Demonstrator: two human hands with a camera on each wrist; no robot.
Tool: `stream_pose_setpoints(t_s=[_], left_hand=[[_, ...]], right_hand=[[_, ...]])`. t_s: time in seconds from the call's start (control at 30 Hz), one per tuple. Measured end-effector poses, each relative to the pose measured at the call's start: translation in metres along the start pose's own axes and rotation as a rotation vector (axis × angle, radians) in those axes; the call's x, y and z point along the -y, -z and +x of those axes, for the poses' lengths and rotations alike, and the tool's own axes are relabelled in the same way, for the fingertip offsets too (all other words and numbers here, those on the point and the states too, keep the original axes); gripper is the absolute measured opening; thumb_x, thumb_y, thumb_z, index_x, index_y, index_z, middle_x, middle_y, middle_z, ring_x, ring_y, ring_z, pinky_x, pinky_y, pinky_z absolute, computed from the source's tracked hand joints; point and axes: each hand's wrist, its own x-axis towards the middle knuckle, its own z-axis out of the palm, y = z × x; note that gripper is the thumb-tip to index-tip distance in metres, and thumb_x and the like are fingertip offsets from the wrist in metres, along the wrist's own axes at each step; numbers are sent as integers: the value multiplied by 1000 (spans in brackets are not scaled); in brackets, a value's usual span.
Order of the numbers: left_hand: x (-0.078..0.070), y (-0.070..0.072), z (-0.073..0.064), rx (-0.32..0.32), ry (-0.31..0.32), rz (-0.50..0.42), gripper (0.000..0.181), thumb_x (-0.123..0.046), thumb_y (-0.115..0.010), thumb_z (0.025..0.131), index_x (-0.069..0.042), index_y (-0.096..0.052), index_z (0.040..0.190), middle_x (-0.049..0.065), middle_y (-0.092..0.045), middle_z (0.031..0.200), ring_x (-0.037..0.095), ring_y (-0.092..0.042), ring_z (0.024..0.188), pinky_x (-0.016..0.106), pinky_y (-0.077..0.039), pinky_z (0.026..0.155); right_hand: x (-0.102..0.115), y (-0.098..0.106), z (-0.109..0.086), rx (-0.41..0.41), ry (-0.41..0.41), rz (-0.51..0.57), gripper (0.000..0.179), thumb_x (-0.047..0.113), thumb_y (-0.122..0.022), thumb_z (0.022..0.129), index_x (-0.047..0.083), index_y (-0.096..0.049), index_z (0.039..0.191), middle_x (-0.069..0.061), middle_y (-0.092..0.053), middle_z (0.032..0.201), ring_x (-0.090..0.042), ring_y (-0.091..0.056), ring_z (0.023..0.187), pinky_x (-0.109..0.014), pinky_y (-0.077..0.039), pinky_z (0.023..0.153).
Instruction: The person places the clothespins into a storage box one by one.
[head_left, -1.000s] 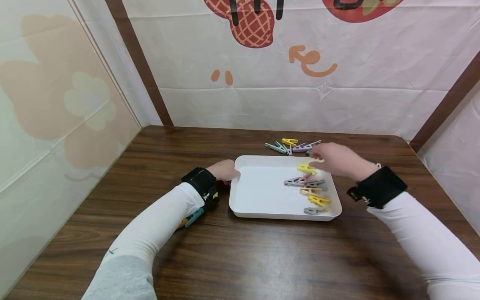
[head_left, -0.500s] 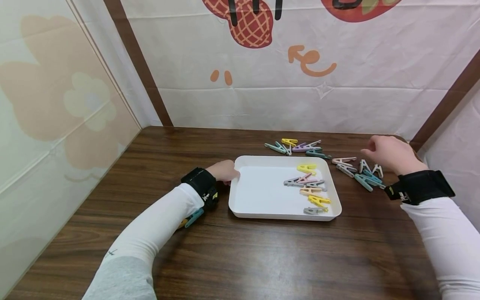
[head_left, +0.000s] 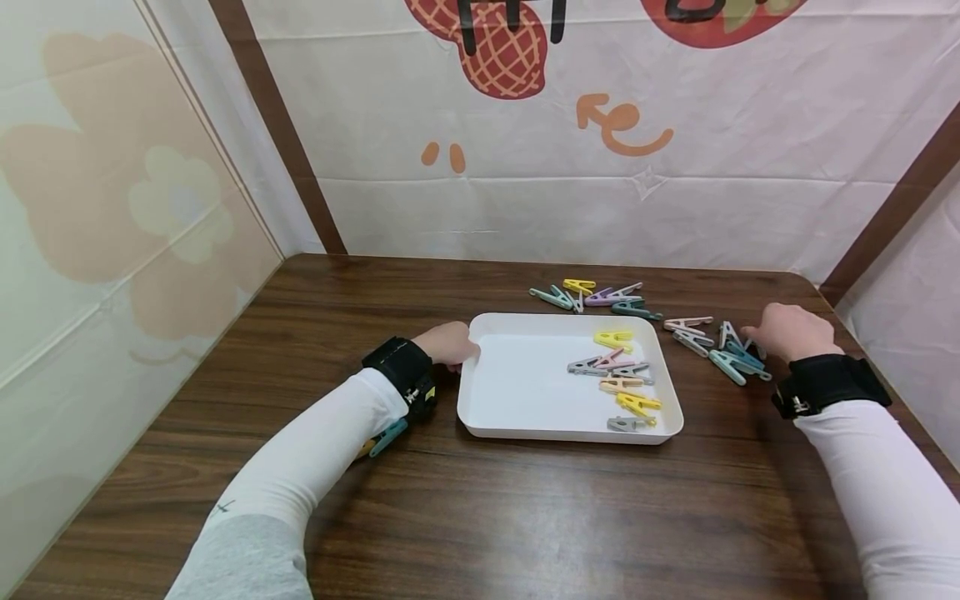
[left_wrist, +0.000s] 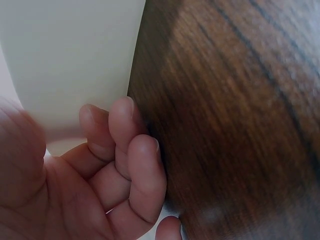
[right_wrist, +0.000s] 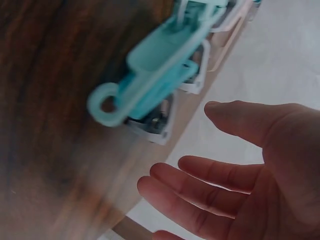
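A white tray (head_left: 525, 387) lies on the table with several clothespins on its right side, among them a yellow clothespin (head_left: 637, 402) and a grey clothespin (head_left: 624, 423). My left hand (head_left: 447, 342) grips the tray's left edge, its curled fingers (left_wrist: 145, 170) against the outer wall in the left wrist view. Right of the tray, my right hand (head_left: 797, 333) is beside a loose group of clothespins. In the right wrist view its thumb and fingers are spread apart and hold nothing, close to a teal clothespin (right_wrist: 155, 65).
Behind the tray lies a row of clothespins, including a purple clothespin (head_left: 600, 297) and a dark green clothespin (head_left: 633, 309). A blue clip (head_left: 388, 437) shows beneath the left forearm. Printed cloth (head_left: 525, 208) hangs along the table's back edge.
My right hand has moved from above the tray out to the right and then lower, beside the loose clothespins. The left hand and the tray have stayed in place.
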Motion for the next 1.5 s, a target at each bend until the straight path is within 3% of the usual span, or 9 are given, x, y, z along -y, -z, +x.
stream_pose_setpoints(t_s=[0.27,0.63,0.8,1.2,1.5], left_hand=[[-2,1,-2,-1,-4,5,19,-14,-50,89,-1,-63,85,7,-61,66,18,-59,60,26,-46,58],[-6,2,-6,-3,3,5,18,-13,-51,88,-1,-63,85,6,-59,65,16,-57,59,26,-46,59],[-7,3,-7,-6,5,5,19,-14,-51,89,0,-64,88,7,-60,67,17,-57,60,28,-47,61],[-6,5,-6,-5,-3,17,20,-14,-50,91,1,-64,90,8,-61,68,18,-58,61,31,-49,65],[-7,4,-7,4,0,16,20,-14,-50,90,1,-64,90,7,-61,68,17,-57,61,28,-46,61]], right_hand=[[-4,-6,0,19,-11,-5,40,27,-53,95,-13,-63,94,-27,-60,84,-37,-54,74,-49,-44,61],[-9,-7,2,48,13,31,22,19,-57,85,3,-58,69,-14,-52,70,-33,-49,68,-48,-41,60],[-9,-7,2,46,28,56,20,16,-57,84,4,-57,67,-11,-48,67,-30,-48,65,-44,-40,58],[-6,-3,-3,-33,45,62,21,13,-59,83,3,-57,64,-11,-48,65,-29,-47,62,-42,-40,55],[19,8,-1,-163,154,45,26,15,-54,90,2,-49,68,-8,-44,62,-26,-44,58,-41,-37,53]])
